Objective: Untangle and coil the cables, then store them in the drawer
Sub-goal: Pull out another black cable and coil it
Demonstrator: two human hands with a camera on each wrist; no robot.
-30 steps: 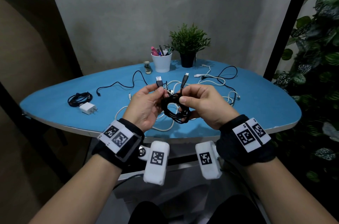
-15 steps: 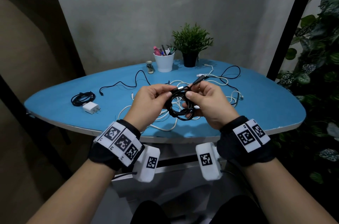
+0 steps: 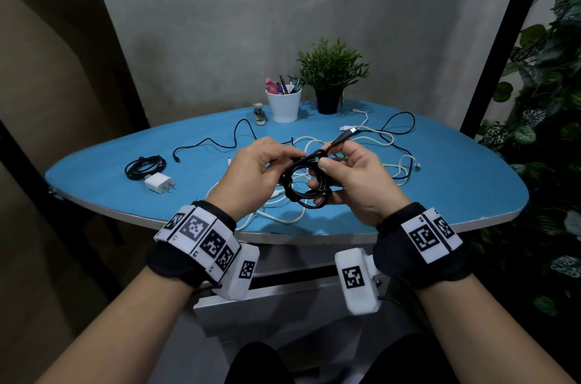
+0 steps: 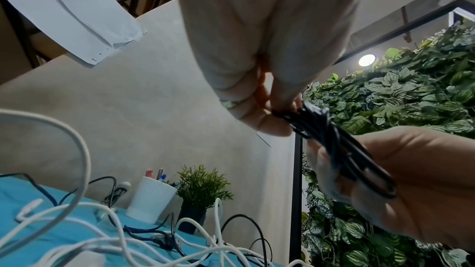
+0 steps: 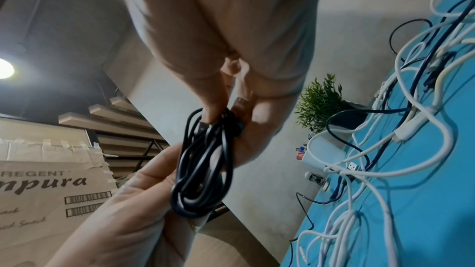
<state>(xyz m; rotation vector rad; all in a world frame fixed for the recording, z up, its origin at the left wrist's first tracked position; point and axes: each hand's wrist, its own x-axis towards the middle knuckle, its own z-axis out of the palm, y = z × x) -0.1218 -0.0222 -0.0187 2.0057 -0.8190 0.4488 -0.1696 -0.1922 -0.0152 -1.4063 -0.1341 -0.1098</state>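
At frame centre, above the table's (image 3: 471, 195) near edge, the left hand (image 3: 251, 176) and right hand (image 3: 355, 182) both pinch a black coil (image 3: 301, 192). Behind lie tangled white cables (image 3: 377, 138); far left, another coiled cable (image 3: 144, 165).

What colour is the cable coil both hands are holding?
Black; the cable coil shows best in the head view, held between the left hand and right hand.

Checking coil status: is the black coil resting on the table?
No, both hands hold the black coil above the table.

Both hands raised close together — left hand (image 3: 251, 174) and right hand (image 3: 355, 182) pinching.
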